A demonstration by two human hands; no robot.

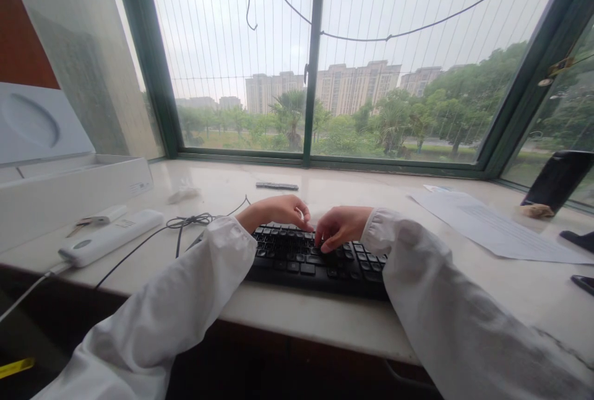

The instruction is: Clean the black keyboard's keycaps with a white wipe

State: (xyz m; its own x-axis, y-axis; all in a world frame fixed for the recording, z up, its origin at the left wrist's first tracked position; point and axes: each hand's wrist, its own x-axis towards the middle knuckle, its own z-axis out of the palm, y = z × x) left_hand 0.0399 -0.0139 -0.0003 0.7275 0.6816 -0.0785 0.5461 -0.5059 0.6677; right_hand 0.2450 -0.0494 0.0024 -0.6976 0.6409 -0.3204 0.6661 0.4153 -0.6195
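A black keyboard [307, 268] lies near the front edge of the white sill, partly covered by both hands. My left hand [281, 210] is over its back rows, the wrist bent and the fingers curled inward with their tips close together. Just to its right, my right hand [342, 227] reaches down onto the keys with bent fingers. The fingertips of the two hands nearly meet. Whatever may be between the fingertips of either hand is too small or hidden to make out.
A thin dark strip [277, 186] lies behind the keyboard. To the left are a tied black cable [190, 221], a white power strip [116, 236] and an open white box [74, 187]. Papers [492, 224] and an upright black phone [559, 180] are at right. A window frame [312, 78] bounds the back.
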